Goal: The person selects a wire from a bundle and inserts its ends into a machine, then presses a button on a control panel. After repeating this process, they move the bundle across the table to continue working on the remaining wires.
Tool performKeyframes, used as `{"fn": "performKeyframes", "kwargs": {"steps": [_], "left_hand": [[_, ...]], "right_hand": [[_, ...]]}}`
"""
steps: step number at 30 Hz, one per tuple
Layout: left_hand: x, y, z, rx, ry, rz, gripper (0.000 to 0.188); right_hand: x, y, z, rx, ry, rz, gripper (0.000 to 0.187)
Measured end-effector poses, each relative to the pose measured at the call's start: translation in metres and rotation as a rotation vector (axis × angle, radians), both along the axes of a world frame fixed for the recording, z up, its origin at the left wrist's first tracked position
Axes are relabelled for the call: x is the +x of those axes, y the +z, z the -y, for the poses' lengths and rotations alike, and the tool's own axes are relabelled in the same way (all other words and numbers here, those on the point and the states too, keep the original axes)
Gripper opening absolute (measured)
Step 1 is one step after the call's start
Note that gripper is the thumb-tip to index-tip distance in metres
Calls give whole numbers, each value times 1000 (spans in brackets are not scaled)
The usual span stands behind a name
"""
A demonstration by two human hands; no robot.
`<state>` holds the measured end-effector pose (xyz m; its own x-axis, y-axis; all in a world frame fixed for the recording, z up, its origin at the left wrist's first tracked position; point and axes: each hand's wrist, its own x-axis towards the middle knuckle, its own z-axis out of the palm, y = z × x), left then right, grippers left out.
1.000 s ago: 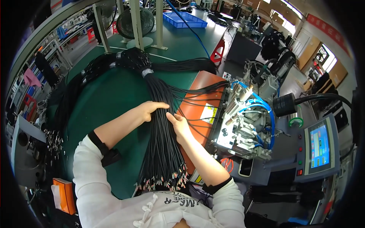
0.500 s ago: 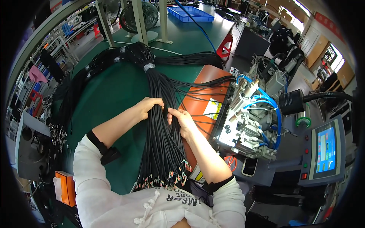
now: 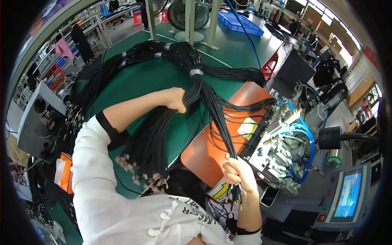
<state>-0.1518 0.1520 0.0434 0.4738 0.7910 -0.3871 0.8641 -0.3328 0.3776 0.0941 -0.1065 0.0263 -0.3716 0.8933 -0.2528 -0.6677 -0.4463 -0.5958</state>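
Note:
A thick bunch of black cables (image 3: pixel 192 55) lies across the green table, tied with a silvery band (image 3: pixel 196 72). Below the band it splits in two. My left hand (image 3: pixel 177 100) is closed round the larger bundle (image 3: pixel 152 134), whose stripped, coloured wire ends hang blurred toward my lap. Lower right, my right hand (image 3: pixel 240 174) grips a thinner cable bundle (image 3: pixel 218 118) close to its bare ends, pulled straight down from the band. Several single cables run from the bunch over an orange plate (image 3: pixel 204 157) to the machine (image 3: pixel 281 139).
The machine with blue air hoses stands right of the plate, beside a control panel (image 3: pixel 347 196) and a phone (image 3: pixel 268 197). A black lamp (image 3: pixel 330 139) juts in above. A fan (image 3: pixel 188 16) and blue tray (image 3: pixel 241 24) sit at the back. An orange tissue box (image 3: pixel 64 173) is left.
The single hanging bunch is now parted in two. My left hand has swung its bundle leftward; my right hand has moved down and right, now gripping a thinner bundle. The view has shifted too.

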Motion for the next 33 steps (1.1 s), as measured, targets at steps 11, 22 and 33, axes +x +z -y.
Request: {"fn": "performKeyframes", "kwargs": {"steps": [11, 22, 33], "left_hand": [[54, -13, 56, 1015, -395, 466, 79], [141, -48, 141, 654, -1248, 873, 42], [149, -56, 144, 617, -1211, 821, 37]], "right_hand": [[4, -42, 39, -47, -198, -17, 48], [8, -50, 102, 168, -688, 264, 30], [17, -71, 68, 550, -916, 1136, 20]]}}
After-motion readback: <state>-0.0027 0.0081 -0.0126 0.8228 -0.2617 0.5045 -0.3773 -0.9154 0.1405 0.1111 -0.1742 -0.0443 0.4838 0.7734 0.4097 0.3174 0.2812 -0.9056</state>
